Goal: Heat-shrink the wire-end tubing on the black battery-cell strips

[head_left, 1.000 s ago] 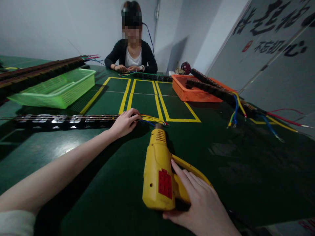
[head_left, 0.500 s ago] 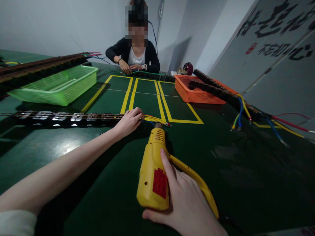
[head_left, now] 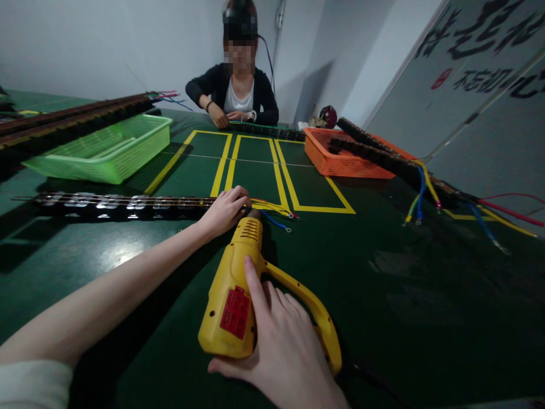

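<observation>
Left hand: fingers bent together over the wire bundle where it leaves the black strip; the contact under the knuckles is hidden. Strip's long axis runs out to the left of these fingers, flat on the counter; wire ends stick out to their right.

Right hand: fingers clamped on the yellow heat gun, index along its side, thumb at its rear end, the rest tucked between body and handle. Gun's long axis runs from the thumb away from the wearer, leaning slightly right.

Key relation: nozzle sits just to the right of the left fingertips, at the root of the exposed wires. Left hand is the nearer to the bundle. Nozzle-to-wire contact: cannot tell.

Appearance: gun body yellow, vent slots behind the nozzle, red label ahead of the right thumb. Wires mostly yellow; one blue wire splays nearer the wearer, ring terminal at its tip.
</observation>
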### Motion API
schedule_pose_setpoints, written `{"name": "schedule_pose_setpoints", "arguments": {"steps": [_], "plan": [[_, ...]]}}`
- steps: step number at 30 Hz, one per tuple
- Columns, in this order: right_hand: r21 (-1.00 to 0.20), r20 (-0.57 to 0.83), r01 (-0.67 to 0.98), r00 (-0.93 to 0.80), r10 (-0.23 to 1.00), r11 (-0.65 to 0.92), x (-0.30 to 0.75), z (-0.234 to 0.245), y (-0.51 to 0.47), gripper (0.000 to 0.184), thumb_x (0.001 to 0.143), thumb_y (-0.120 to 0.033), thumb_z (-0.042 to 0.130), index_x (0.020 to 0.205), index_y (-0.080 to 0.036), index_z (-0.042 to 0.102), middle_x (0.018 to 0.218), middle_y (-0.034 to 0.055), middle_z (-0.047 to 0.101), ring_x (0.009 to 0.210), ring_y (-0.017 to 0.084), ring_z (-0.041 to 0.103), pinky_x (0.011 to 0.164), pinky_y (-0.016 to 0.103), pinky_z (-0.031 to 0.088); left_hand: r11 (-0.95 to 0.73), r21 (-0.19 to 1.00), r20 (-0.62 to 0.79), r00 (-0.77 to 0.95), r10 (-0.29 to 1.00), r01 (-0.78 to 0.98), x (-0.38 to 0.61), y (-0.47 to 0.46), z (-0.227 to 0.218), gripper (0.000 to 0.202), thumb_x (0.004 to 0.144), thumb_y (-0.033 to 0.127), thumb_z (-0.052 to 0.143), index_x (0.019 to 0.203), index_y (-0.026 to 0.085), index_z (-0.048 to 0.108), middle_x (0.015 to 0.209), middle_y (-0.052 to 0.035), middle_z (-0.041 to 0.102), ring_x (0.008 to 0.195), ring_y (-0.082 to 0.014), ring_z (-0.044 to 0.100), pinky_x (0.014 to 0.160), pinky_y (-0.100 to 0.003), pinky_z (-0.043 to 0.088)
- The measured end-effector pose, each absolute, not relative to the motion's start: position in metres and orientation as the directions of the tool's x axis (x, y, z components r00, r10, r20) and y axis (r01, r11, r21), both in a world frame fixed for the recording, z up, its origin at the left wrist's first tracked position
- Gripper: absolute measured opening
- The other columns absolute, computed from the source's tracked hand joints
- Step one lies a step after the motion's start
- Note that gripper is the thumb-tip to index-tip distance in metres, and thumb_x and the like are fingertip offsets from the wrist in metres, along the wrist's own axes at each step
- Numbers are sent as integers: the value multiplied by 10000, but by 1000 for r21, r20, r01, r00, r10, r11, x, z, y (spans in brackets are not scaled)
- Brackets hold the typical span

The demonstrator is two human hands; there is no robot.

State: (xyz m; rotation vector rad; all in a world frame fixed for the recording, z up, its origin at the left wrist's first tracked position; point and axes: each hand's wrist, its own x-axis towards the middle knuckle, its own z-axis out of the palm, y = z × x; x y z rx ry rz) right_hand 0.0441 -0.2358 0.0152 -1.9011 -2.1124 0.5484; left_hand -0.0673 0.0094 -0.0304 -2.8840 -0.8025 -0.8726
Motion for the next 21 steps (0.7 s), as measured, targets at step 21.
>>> {"name": "schedule_pose_setpoints", "arguments": {"steps": [21], "plan": [[-221, 174, 953, -173, 969, 210, 103, 6, -275, 1293, 569, -790, 633, 1508, -167, 0, 1085, 146, 669, 913, 314, 672, 727, 422, 568, -908, 145, 567, 719, 402, 394, -71, 3, -26, 204, 877, 180, 462, 1013, 176, 614, 1126, -62, 626, 1018, -201, 562, 890, -357, 466]]}}
